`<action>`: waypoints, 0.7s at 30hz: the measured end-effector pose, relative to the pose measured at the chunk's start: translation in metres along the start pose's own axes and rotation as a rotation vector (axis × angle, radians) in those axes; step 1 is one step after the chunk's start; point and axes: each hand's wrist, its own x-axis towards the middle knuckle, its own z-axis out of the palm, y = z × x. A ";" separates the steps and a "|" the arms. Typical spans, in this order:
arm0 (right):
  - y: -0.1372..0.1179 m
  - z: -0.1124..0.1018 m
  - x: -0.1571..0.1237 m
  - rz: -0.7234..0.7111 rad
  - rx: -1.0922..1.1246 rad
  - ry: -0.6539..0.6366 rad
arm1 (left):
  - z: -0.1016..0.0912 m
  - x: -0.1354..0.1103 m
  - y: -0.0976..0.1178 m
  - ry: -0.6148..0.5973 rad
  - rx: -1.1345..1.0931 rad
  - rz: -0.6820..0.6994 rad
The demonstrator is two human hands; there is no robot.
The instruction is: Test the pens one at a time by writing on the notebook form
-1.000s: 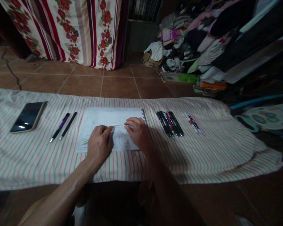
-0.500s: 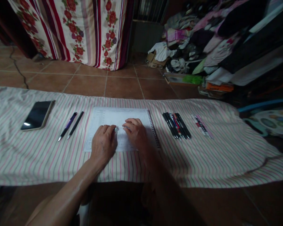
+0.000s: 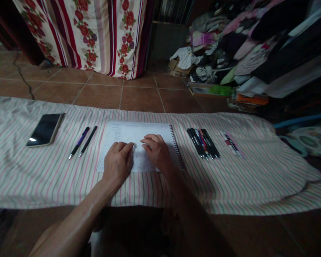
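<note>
Both hands rest on a spiral notebook (image 3: 128, 134) lying open on a striped cloth (image 3: 230, 175). My left hand (image 3: 118, 163) and my right hand (image 3: 156, 151) are closed in pinches, and together they hold a thin white pen (image 3: 135, 145) between their fingertips, most of it hidden by the fingers. Two pens (image 3: 83, 141) lie side by side left of the notebook. A bunch of several dark pens (image 3: 202, 142) lies to its right.
A dark phone (image 3: 45, 129) lies face up at the left of the cloth. A small striped packet (image 3: 232, 144) lies at the right. Beyond the cloth are brown floor tiles (image 3: 139, 98), a flowered curtain (image 3: 96, 35) and a heap of clothes (image 3: 230, 46).
My hands have drawn closer together, so less of the white pen shows between them. The view has shifted slightly to the left.
</note>
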 end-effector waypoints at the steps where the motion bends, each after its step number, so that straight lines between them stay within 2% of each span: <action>1: 0.000 -0.001 0.000 -0.001 0.005 0.002 | 0.000 0.000 0.000 -0.006 0.008 0.007; 11: 0.008 -0.010 -0.005 -0.009 0.036 0.038 | 0.002 0.002 0.008 -0.124 0.056 0.010; 14: 0.011 -0.014 -0.006 0.008 0.033 0.065 | 0.002 0.002 0.009 -0.092 0.043 0.016; 21: 0.019 -0.021 -0.009 0.034 0.033 0.129 | 0.000 -0.001 0.011 0.085 -0.017 0.082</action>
